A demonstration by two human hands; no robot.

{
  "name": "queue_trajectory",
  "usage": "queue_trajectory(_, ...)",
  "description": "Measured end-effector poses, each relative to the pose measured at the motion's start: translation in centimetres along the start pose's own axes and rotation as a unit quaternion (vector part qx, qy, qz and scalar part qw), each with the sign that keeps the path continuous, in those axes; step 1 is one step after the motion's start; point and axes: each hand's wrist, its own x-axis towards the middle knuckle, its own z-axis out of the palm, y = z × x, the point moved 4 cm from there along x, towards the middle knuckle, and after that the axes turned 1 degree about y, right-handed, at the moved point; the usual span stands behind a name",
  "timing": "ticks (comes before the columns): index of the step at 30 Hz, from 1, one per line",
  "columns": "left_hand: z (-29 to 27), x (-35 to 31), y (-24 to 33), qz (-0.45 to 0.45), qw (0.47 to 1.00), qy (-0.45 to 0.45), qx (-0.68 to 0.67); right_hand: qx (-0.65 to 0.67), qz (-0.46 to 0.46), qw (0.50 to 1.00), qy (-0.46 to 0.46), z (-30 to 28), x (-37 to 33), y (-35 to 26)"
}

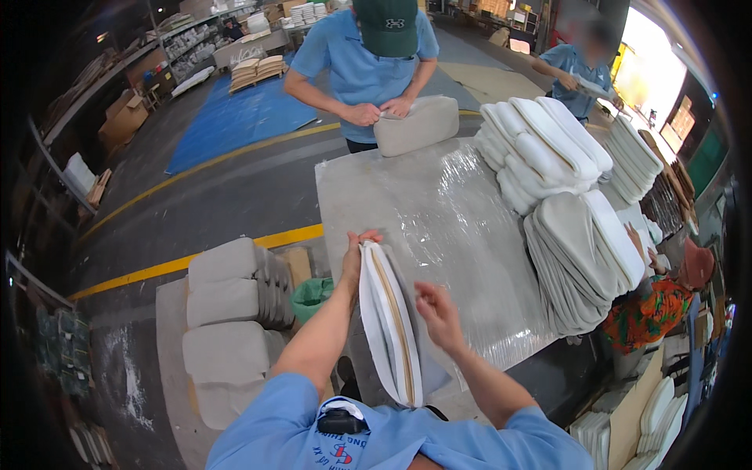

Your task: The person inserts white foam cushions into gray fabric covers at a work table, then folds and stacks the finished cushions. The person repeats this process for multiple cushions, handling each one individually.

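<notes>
Looks like somewhere mid-piece to me; the zipped cushion (pixel 388 321) is standing on its narrow side between the two hands, at the near edge of the table (pixel 486 313), far end at the left hand (pixel 354 255) and near end right up by the body; the left hand is closed round that far tip, while the right hand (pixel 440 317) is off to the other side with fingers loosely half curled, holding nothing; the tan zip (pixel 398 325) is in place along the upturned edge, but I can't tell if it's fully closed, so I'd guess this one isn't finished; a grey stack (pixel 227 290) sits left of the left hand and a white pile (pixel 540 149) beyond the right, no clue which are done or waiting; as for looks, it's a long slim leaf shape, white bands either side of the zip, greyish strip toward the left hand, bowed in the middle and tapering at both ends.
</notes>
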Motion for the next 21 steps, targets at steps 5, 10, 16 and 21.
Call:
queue_trajectory(5,0.5,0.4,0.2,-0.023,0.999,-0.022,-0.042,-0.061,-0.077,0.986,-0.137,3.3,15.0,-4.1)
queue_trajectory(10,4.4,0.7,-2.1,-0.144,0.985,-0.023,-0.089,-0.07,-0.034,0.962,-0.26,2.2,19.5,1.0)
queue_trajectory(16,-1.3,2.0,-1.3,-0.136,0.988,0.056,-0.049,0.0,-0.018,0.975,-0.223,6.3,19.8,0.6)
queue_trajectory(21,3.3,2.1,-2.4,-0.113,0.987,0.111,0.014,0.136,-0.034,0.989,-0.053,4.5,16.8,3.6)
